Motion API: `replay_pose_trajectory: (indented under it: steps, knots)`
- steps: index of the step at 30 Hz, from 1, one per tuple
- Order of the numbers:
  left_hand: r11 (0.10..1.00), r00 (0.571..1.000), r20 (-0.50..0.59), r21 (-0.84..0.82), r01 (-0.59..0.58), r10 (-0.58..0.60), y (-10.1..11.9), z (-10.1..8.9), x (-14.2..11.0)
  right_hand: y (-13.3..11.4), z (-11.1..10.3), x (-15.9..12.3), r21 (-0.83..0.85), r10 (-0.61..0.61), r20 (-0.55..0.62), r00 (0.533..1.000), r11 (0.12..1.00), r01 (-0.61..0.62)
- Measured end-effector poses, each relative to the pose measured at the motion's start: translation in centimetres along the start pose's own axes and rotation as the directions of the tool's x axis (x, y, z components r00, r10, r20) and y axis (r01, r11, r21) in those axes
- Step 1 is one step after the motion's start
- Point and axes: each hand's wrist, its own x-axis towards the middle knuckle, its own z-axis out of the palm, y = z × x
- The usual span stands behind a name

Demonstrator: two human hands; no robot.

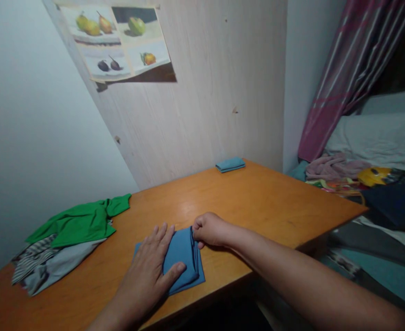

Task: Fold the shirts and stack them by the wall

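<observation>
A blue cloth (182,255), folded into a small layered packet, lies near the table's front edge. My left hand (150,262) rests flat on its left part, fingers stretched and thumb out to the side, covering some of it. At the packet's upper right edge, my right hand (207,230) is closed, pinching the layered fabric between thumb and fingers. The bottom layer sticks out a little past the upper folds on the right and front. Whether the cloth is a garment I cannot tell.
On the orange-brown wooden table (257,202), a green T-shirt (85,223) lies over striped and grey clothes (67,262) at left. A folded teal cloth (230,164) sits at the far edge by the wall. Beyond the right edge are a pink curtain (330,78) and heaped belongings.
</observation>
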Motion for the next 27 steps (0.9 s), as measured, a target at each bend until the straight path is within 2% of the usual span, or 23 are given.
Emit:
replay_pose_trajectory:
  steps: [2,4,7,14,22,27]
  knots:
    - [1.0,1.0,0.002,0.016,-0.005,0.005,0.1,-0.1,0.0,0.3,0.1,0.4,-0.236,-0.115,-0.042,0.992,0.966,0.102]
    - [0.999,1.0,0.003,0.031,-0.013,0.013,0.2,-0.2,-0.1,0.3,0.0,0.6,-0.429,-0.215,-0.059,0.975,0.887,0.169]
    - [0.998,0.999,0.018,0.049,-0.048,0.047,0.4,-0.4,-0.1,0.1,-0.4,0.6,-0.553,-0.253,-0.057,0.966,0.814,0.18]
    - [0.989,0.991,0.048,0.068,-0.128,0.125,0.7,-0.9,-0.3,-0.1,-1.0,0.3,-0.595,-0.164,-0.09,0.982,0.8,0.079]
    - [0.977,0.979,0.093,0.097,-0.19,0.181,1.1,-1.3,-0.4,0.1,-0.9,0.4,-0.636,-0.168,-0.19,0.967,0.772,0.009]
    - [0.973,0.977,0.098,0.109,-0.201,0.191,1.0,-1.2,-0.4,0.7,-1.4,0.9,-0.553,-0.168,-0.253,0.953,0.833,0.0]
